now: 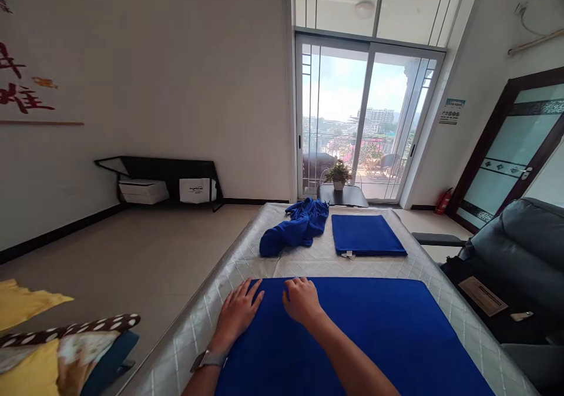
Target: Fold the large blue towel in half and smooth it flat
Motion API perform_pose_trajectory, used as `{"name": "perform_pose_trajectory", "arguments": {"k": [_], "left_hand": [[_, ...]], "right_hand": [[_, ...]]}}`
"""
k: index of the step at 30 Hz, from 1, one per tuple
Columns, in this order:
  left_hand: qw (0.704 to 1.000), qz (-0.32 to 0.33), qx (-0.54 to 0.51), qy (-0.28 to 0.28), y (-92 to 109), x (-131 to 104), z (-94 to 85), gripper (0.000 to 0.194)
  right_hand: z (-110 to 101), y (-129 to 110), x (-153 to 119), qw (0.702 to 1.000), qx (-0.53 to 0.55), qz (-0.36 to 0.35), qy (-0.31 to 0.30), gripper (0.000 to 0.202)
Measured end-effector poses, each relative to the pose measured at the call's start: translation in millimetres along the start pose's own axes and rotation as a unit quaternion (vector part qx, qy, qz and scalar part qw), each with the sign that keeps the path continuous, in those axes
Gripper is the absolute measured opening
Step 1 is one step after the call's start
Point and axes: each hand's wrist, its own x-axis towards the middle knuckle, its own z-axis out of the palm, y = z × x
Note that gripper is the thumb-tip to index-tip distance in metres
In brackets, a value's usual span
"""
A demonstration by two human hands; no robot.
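A large blue cloth [370,331], laid out flat with straight edges, covers the near part of a table with a pale quilted cover [247,267]. My left hand [240,311] lies on the cloth's left edge near its far corner, fingers stretched and spread. Just right of it, my right hand [304,302] is at the far edge, its fingers bent down onto the cloth; the fingertips are partly hidden. Beyond my hands are a crumpled blue cloth [295,231] on the left and a neatly folded blue cloth [368,234] with a white tag on the right.
A dark armchair [506,255] stands close on the right, with a brown card [483,295] on it. Yellow and patterned fabrics [66,355] are at lower left. A potted plant [338,175] stands on a chair past the far end, before glass doors. A black rack [167,173] is along the wall.
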Motion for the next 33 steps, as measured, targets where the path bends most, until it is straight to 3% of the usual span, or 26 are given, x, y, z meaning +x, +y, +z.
{"name": "perform_pose_trajectory", "arguments": {"k": [4, 8, 19, 26, 33], "left_hand": [[1.000, 0.008, 0.000, 0.010, -1.2, -0.1, 1.5, 0.058], [1.000, 0.003, 0.006, 0.004, -2.7, 0.8, 3.7, 0.059], [1.000, 0.005, 0.030, -0.003, -8.6, 4.0, 11.5, 0.059], [1.000, 0.008, 0.020, 0.002, -8.8, 3.7, 11.2, 0.059], [1.000, 0.009, 0.024, 0.004, -7.3, 3.7, 9.5, 0.060]], "right_hand": [[27.8, 3.6, 6.8, 0.999, 0.021, 0.005, 0.025, 0.056], [43.0, 14.4, 8.1, 0.999, 0.040, -0.004, 0.006, 0.061], [34.4, 2.4, 4.2, 0.996, 0.061, -0.048, 0.033, 0.061], [43.4, 0.2, -1.8, 0.997, 0.051, -0.047, -0.039, 0.068], [44.3, 1.5, -2.3, 0.996, 0.063, -0.046, -0.035, 0.069]]}}
